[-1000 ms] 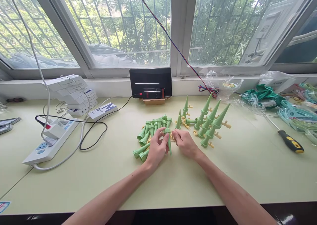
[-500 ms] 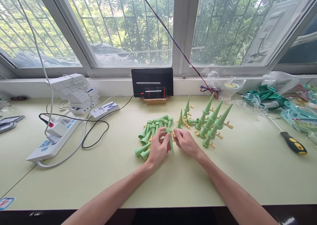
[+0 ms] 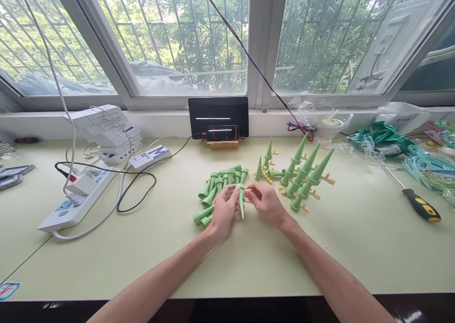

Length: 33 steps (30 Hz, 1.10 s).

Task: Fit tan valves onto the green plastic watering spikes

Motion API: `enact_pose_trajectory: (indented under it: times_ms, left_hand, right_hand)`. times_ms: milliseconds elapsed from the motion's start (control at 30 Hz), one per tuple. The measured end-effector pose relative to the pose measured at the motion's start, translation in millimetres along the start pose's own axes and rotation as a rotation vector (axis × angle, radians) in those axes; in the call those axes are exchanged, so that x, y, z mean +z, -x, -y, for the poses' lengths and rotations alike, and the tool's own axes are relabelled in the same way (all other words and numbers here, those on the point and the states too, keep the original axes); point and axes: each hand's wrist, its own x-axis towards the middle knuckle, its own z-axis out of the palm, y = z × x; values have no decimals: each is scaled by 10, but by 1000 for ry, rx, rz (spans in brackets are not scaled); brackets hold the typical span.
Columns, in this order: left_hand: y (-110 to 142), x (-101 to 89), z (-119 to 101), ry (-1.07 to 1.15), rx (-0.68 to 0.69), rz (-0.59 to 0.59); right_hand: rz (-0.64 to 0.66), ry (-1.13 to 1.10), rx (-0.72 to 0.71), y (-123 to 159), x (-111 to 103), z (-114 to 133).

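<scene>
My left hand (image 3: 225, 210) is closed around a green plastic plant watering spike (image 3: 241, 203), its tip pointing down toward me. Right beside it, my right hand (image 3: 265, 200) pinches a small yellow valve (image 3: 248, 189) against the spike's collar; the fingers partly cover it. Loose green spikes (image 3: 213, 190) lie heaped to the left of and behind my left hand. Beyond my right hand, several spikes fitted with yellow valves (image 3: 302, 180) stand upright, tips up. Small yellow valves (image 3: 269, 180) lie scattered between the two groups.
A phone (image 3: 222, 133) leans before a black tablet (image 3: 218, 114) at the back. On the left are a power strip (image 3: 80, 199), cables and stacked white boxes (image 3: 110, 133). A screwdriver (image 3: 421, 204), green bundles and plastic bags lie on the right.
Both hands have stayed close together. The spike in my left hand has swung its tip slightly left, and my right fingers have brought the yellow valve to its collar.
</scene>
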Motion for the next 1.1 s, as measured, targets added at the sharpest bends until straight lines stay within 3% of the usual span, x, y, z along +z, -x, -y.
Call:
enact_pose_trajectory:
  times_ms: [200, 467, 667, 1100]
  left_hand:
    - [-3, -10, 7, -40, 18, 19]
    - [6, -34, 65, -213, 171, 61]
    - [56, -15, 61, -300, 265, 94]
    - [59, -28, 74, -366, 305, 129]
  right_hand:
    - [-22, 28, 4, -2, 9, -64]
    - [-80, 27, 22, -16, 25, -50]
    - [-58, -185, 170, -19, 31, -24]
    - [70, -538, 391, -52, -7, -42]
